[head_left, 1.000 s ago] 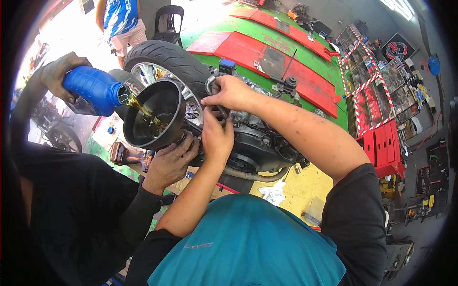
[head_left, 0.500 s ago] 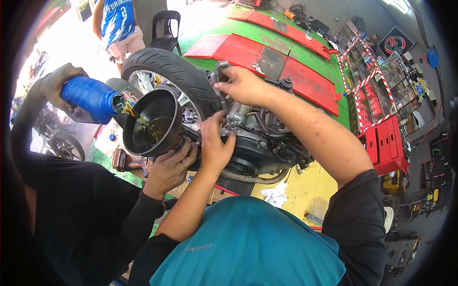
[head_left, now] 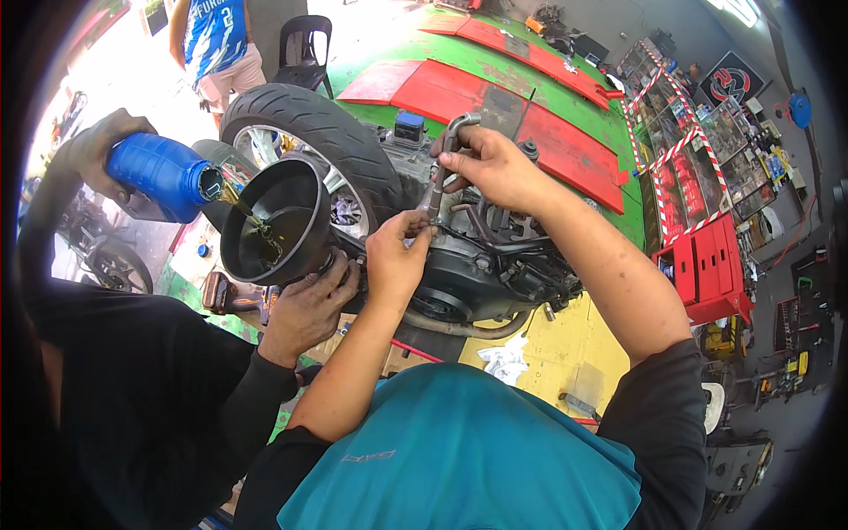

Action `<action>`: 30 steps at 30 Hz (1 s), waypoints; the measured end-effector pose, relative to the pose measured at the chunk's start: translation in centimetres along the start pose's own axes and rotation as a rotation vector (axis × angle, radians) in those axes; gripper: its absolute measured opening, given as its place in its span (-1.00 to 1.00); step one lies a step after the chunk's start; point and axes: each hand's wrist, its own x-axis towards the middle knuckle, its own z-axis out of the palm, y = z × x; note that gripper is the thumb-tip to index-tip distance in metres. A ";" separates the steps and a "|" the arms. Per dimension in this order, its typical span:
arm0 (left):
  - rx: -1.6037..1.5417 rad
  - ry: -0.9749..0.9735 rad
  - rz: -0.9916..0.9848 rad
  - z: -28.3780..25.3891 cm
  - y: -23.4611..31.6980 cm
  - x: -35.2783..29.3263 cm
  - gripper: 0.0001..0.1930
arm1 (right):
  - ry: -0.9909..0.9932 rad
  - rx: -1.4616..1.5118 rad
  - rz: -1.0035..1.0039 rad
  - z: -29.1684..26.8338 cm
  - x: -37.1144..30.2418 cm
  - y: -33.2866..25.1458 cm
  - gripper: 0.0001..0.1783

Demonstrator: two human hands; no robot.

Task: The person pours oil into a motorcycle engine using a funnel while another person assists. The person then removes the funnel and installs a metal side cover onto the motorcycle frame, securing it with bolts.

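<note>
My right hand (head_left: 490, 168) grips the upper part of an L-shaped socket wrench (head_left: 437, 188), its bent end standing above my fingers. The wrench stands nearly upright on the engine (head_left: 442, 287) of a motorbike. At its lower end, my left hand (head_left: 396, 256) pinches with thumb and fingers; the tip itself is hidden. Just left, a co-worker's hand (head_left: 309, 309) supports a black funnel (head_left: 305, 234). The co-worker's other hand (head_left: 99, 155) tips a blue bottle (head_left: 159, 177), and golden liquid runs from it into the funnel.
The motorbike's rear wheel (head_left: 309, 132) rises behind the funnel. A cordless drill (head_left: 225, 294) lies below left. White cloth (head_left: 505, 360) rests on the yellow floor. Red ramps (head_left: 574, 159), a red tool cabinet (head_left: 707, 278) and a black chair (head_left: 305, 53) stand around. Another person (head_left: 216, 49) stands far left.
My right hand has swung to the right with the socket wrench, which now stands more upright. My left fingers have closed in at its lower end. The pouring continues, with funnel and bottle slightly shifted.
</note>
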 end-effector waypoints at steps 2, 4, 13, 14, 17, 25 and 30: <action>-0.009 -0.011 -0.014 0.2 0.1 0.3 -0.81 | -0.020 -0.004 -0.023 -0.1 0.4 0.3 -0.70; -0.012 -0.013 -0.021 0.3 0.3 0.3 -0.82 | -0.035 -0.017 -0.027 -0.1 0.7 0.3 -0.70; 0.030 0.013 -0.034 0.2 0.6 -0.4 -0.89 | -0.063 -0.012 0.016 0.4 1.2 0.5 -0.71; 0.015 0.014 -0.050 0.2 0.6 -0.4 -0.89 | -0.071 -0.021 0.020 0.5 1.2 0.5 -0.72; -0.009 0.033 -0.085 0.4 0.2 -0.5 -0.88 | -0.100 -0.039 0.022 0.6 1.5 0.3 -0.74; 0.053 0.079 -0.051 0.3 0.0 -1.2 -0.85 | -0.152 0.009 0.008 1.0 1.6 0.7 -0.79; 0.057 0.061 0.032 0.2 -0.1 -1.1 -0.86 | -0.160 -0.147 -0.013 1.3 2.4 1.3 -0.76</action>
